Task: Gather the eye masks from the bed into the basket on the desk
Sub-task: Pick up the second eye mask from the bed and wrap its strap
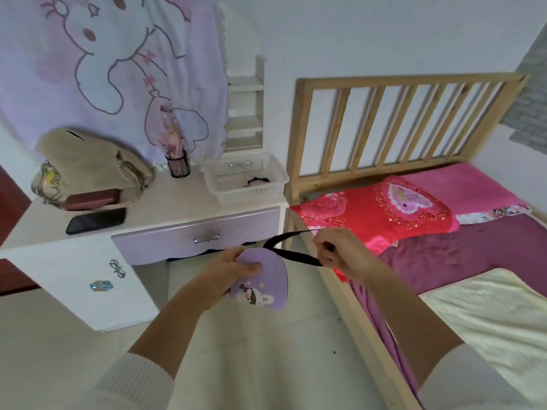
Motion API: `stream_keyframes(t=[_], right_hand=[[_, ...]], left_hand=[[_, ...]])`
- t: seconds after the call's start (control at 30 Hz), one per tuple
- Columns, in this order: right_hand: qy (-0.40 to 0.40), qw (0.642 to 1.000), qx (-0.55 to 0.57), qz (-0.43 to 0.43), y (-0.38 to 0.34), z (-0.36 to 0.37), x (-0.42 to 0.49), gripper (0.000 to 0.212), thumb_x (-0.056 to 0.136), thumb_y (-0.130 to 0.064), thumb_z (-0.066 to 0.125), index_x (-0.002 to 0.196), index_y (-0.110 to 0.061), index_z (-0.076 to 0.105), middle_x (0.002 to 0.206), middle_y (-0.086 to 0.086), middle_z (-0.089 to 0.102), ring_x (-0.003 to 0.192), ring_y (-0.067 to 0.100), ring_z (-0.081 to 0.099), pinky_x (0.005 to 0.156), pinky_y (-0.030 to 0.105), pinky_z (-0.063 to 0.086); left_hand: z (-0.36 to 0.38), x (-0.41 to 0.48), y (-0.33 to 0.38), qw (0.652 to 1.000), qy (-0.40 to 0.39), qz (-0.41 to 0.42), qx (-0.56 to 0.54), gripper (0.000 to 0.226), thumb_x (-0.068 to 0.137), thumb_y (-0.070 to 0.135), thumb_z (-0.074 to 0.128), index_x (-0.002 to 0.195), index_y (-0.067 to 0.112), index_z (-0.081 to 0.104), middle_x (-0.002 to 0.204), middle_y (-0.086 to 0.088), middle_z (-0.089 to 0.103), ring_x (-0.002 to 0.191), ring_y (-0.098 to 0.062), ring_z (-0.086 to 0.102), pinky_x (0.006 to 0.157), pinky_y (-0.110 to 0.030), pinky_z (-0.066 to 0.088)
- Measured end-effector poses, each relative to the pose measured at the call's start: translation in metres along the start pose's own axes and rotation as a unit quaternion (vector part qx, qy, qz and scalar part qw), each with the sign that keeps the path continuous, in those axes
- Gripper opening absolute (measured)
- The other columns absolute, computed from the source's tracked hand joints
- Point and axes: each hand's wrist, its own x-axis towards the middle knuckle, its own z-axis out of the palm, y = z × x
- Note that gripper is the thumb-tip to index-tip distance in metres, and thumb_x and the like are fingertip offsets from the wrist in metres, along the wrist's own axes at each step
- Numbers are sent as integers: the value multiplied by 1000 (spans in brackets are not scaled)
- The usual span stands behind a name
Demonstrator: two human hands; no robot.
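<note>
A purple eye mask (266, 284) with a cartoon bunny print hangs in the air between the desk and the bed. My left hand (228, 275) pinches its upper edge. My right hand (337, 251) grips its black elastic strap (293, 255) and holds it stretched to the right. The white plastic basket (220, 184) stands at the right end of the desk, with a dark eye mask (258, 181) lying inside. The bed (444, 255) with a purple sheet lies to the right; I see no other mask on it.
On the desk (165, 202) are a beige handbag (88, 164), a dark red case (91, 199), a black phone (95, 220) and a pen holder (178, 164). A red pillow (379, 214) lies at the wooden headboard (399, 122). A cream blanket (497, 321) covers the bed's near part.
</note>
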Motion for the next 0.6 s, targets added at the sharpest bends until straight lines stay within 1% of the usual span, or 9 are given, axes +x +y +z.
stream_keyframes(t=[0.07, 0.13, 0.17, 0.23, 0.3, 0.4, 0.47, 0.53, 0.6], right_hand=[[-37, 996, 75, -23, -8, 8, -6, 34, 75, -7, 55, 43, -12, 49, 33, 0, 35, 33, 15, 32, 42, 20, 39], [-36, 966, 249, -54, -14, 11, -10, 22, 66, -14, 65, 47, -9, 56, 37, 3, 48, 36, 17, 42, 57, 24, 50], [-34, 942, 328, -68, -16, 13, -11, 16, 65, -18, 64, 53, -6, 64, 44, 5, 59, 41, 17, 50, 67, 28, 53], [-30, 914, 399, -71, -18, 14, -12, 29, 65, -21, 56, 77, -2, 76, 61, 8, 72, 53, 20, 64, 74, 31, 56], [-9, 922, 384, -50, -16, 12, -12, 41, 71, -15, 47, 99, -1, 74, 63, 7, 73, 53, 18, 65, 63, 26, 57], [27, 951, 306, -29, -8, -2, -14, 51, 79, -8, 38, 123, -5, 64, 47, 2, 60, 44, 14, 57, 51, 22, 52], [-10, 964, 263, -35, -4, -14, -19, 51, 76, -7, 43, 121, -12, 67, 49, 4, 61, 45, 15, 57, 53, 24, 52], [-80, 978, 188, -39, -3, -19, -25, 45, 78, -7, 48, 114, -19, 72, 64, 8, 72, 49, 16, 62, 57, 25, 52], [-144, 981, 126, -20, -2, -19, -31, 43, 85, -3, 46, 116, -18, 71, 84, 15, 77, 55, 21, 69, 64, 30, 56]], left_hand=[[-4, 1, 0, 999, 5, 3, -48, 33, 80, 0, 68, 112, -4, 62, 94, -19, 69, 74, -27, 69, 62, -31, 57], [-2, 1, 0, 998, 8, 8, -60, 32, 77, -1, 69, 108, 0, 65, 91, -17, 70, 72, -25, 69, 60, -29, 57], [1, 2, 0, 998, 7, 13, -54, 29, 75, -1, 69, 104, 3, 67, 88, -15, 70, 70, -24, 68, 60, -29, 57], [10, 6, 3, 999, 16, 22, -19, 23, 77, -3, 65, 98, 7, 71, 86, -15, 69, 73, -28, 66, 67, -34, 53], [17, 11, 7, 999, 28, 16, -2, 26, 83, -7, 60, 105, 1, 69, 88, -18, 68, 77, -31, 64, 73, -40, 51], [23, 18, 13, 996, -12, -8, -86, 33, 86, -6, 52, 117, -6, 63, 98, -21, 67, 76, -30, 66, 66, -33, 55], [24, 23, 16, 986, -53, -21, -154, 34, 88, -5, 45, 117, -5, 63, 97, -18, 69, 76, -24, 68, 64, -28, 56], [27, 29, 17, 971, -68, -38, -227, 34, 89, -7, 40, 100, -2, 71, 80, -11, 74, 63, -15, 70, 56, -19, 56], [33, 35, 18, 962, -61, -47, -262, 39, 91, -8, 35, 91, -2, 74, 75, -11, 73, 60, -15, 69, 58, -20, 56]])
